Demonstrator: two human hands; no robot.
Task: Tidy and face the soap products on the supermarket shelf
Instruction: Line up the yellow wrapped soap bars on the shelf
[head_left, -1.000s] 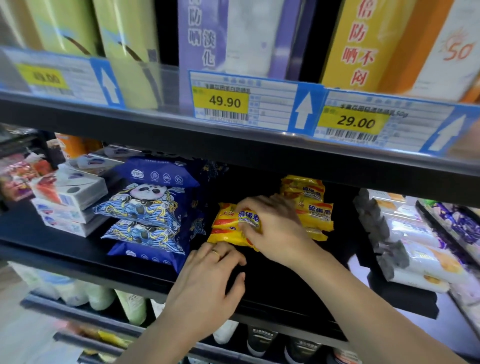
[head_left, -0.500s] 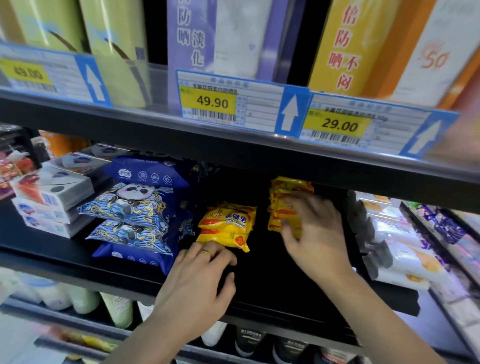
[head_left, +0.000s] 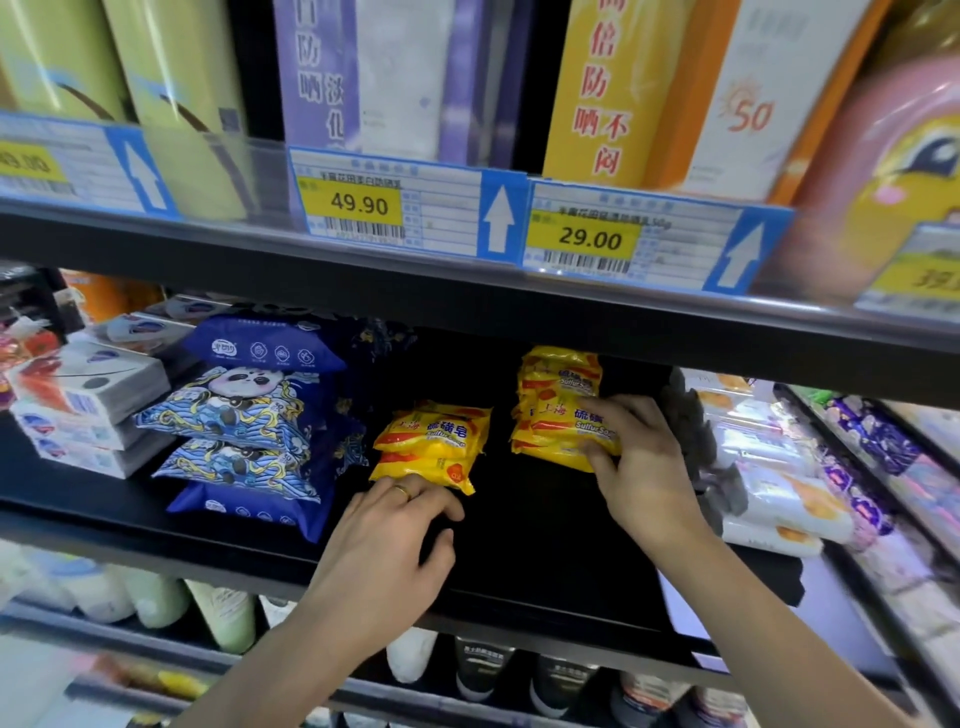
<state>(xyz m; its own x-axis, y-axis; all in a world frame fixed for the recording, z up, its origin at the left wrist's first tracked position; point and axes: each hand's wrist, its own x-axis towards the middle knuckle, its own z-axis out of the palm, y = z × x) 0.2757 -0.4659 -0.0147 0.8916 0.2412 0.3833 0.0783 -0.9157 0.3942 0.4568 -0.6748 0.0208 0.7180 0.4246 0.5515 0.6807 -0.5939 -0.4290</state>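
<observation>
Two stacks of yellow sulfur soap packs lie on the black shelf (head_left: 545, 551). The left stack (head_left: 434, 441) is two packs high, labels facing up. My left hand (head_left: 387, 551), a ring on one finger, rests on the shelf with its fingertips touching the front edge of that stack. The right stack (head_left: 558, 405) is taller and sits deeper on the shelf. My right hand (head_left: 641, 467) grips the front right end of that stack, fingers on top and thumb at the lower pack.
Blue panda-print packs (head_left: 244, 431) are piled left of the soaps, with white boxed soaps (head_left: 88, 405) further left. White and orange wrapped packs (head_left: 779, 493) fill the right side. Price tags (head_left: 395, 208) line the shelf above; bottles (head_left: 218, 613) stand below.
My right hand left the left stack, moved right to the deeper stack and now grips its front packs. My left hand stayed by the left stack's front edge.
</observation>
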